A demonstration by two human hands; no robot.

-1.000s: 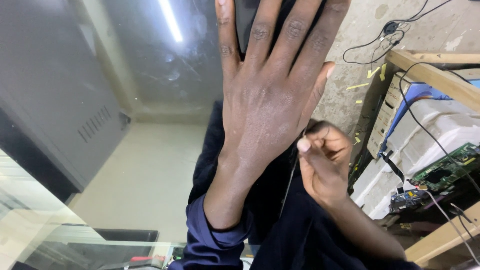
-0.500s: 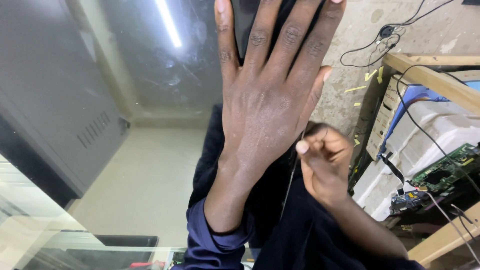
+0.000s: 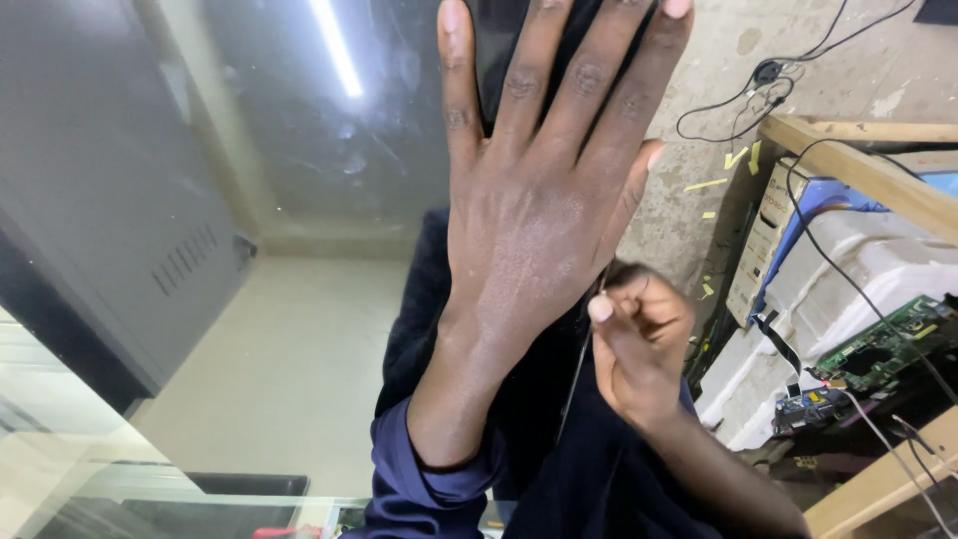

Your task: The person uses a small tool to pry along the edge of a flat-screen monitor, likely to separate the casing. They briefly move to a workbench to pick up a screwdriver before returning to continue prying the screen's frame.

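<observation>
Now, the weak spots as things stand:

Left hand: your left hand lies flat with fingers spread on the glossy panel, palm down; it presses and grasps nothing.
Right hand: your right hand has its grip clenched, pinching the top of a thin wire just beside the left palm's edge.
Wire: it runs down from the pinch, close along the panel; its lower end is lost against your dark sleeve.
Slip risk: the wire is thin, so I judge a hard tug could pull it out of the pinch or snap it.
Panel risk: the panel looks smooth, so your flat palm could slide and smear it if you lean harder.
Snag risk: the circuit board and loose cables sit near your right elbow; a wide swing could catch them.
</observation>
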